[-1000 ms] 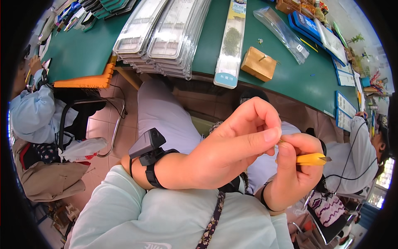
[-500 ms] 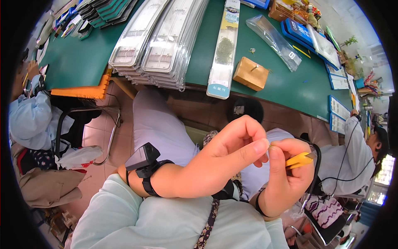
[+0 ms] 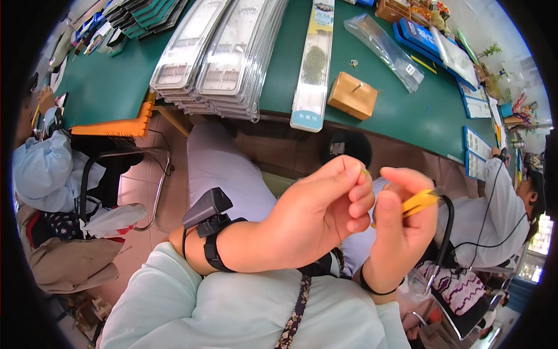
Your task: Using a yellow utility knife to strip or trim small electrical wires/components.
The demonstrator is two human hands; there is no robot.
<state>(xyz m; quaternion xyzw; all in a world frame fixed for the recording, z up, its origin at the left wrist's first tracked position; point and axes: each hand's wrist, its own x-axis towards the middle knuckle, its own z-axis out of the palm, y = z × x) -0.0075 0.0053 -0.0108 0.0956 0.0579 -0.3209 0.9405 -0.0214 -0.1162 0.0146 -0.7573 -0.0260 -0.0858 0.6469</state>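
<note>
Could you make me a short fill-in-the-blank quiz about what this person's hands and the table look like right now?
1. The right hand grips a small tool coloured ____.
2. The black device is strapped to the ____ wrist.
3. The table has a top coloured ____.
4. The brown block lies on the ____.

Missing words: yellow; left; green; table
</note>
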